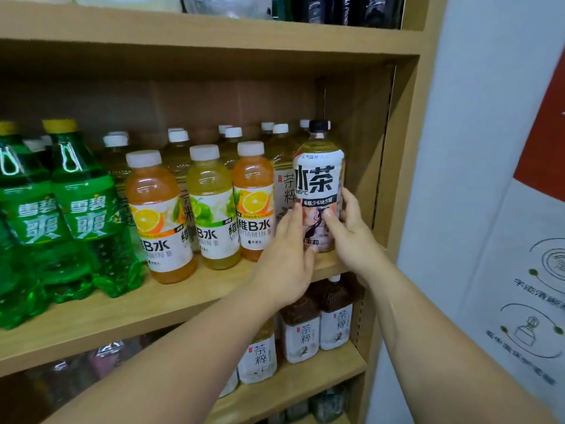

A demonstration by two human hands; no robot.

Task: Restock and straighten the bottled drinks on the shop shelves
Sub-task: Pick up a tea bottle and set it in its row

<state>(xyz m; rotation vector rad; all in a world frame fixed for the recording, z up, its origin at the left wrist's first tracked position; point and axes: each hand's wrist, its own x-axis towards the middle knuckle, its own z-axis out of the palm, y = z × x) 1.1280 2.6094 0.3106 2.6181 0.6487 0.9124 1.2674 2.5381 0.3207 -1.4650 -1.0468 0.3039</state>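
An iced tea bottle (pixel 319 172) with a black cap and a white label stands upright at the right end of the middle shelf (pixel 122 313). Both hands hold its lower half. My left hand (pixel 286 258) presses its left side and my right hand (pixel 351 231) wraps its right side, thumb on the label. To its left stand three vitamin water bottles (pixel 211 206) with white caps, two orange and one yellow. Two green soda bottles (pixel 85 209) stand further left. Pale tea bottles with white caps (pixel 279 139) fill the rows behind.
The shelf unit's right side panel (pixel 397 148) stands close beside the held bottle, with a white wall (pixel 489 117) beyond. The lower shelf (pixel 305 381) carries brown tea bottles (pixel 334 313). The top shelf holds dark wrapped packs (pixel 336 9).
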